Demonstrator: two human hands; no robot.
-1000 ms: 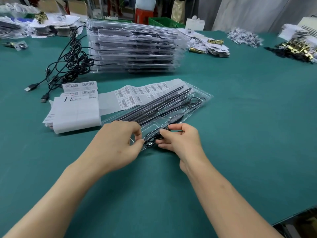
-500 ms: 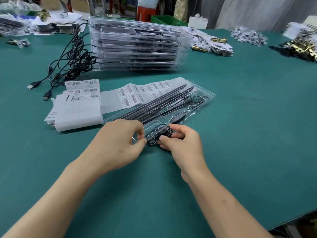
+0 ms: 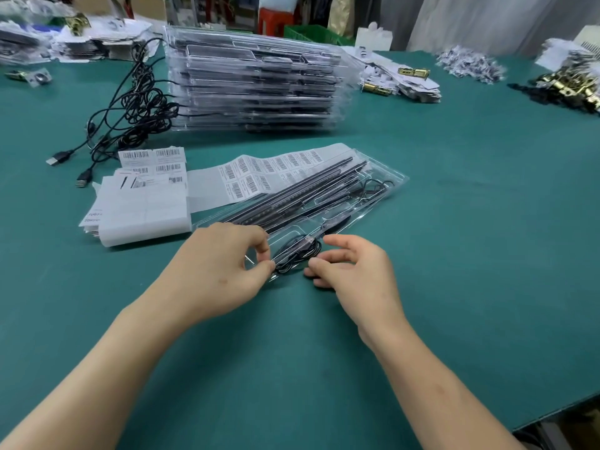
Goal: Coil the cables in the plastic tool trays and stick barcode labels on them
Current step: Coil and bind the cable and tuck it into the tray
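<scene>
A stack of filled trays [image 3: 253,89], tangled USB cables [image 3: 136,108] and barcode label sheets [image 3: 269,170] lie on a green table [image 3: 454,222] behind a clear tray [image 3: 376,193], whose near pocket holds the coiled cable [image 3: 297,254]. The left hand [image 3: 220,264] pinches the tray's near edge and partly covers it, while the right hand [image 3: 354,274] hangs loose-fingered just beside the coil. The label print is too small to read.

Bright, even overhead light fills the desk [image 3: 470,254]. Shadows are faint and soft-edged. White glare streaks the clear tray stack [image 3: 253,89] at 12 o'clock and the tray [image 3: 394,185] at centre. Wide-angle distortion bows the edges, and the far background is soft.
</scene>
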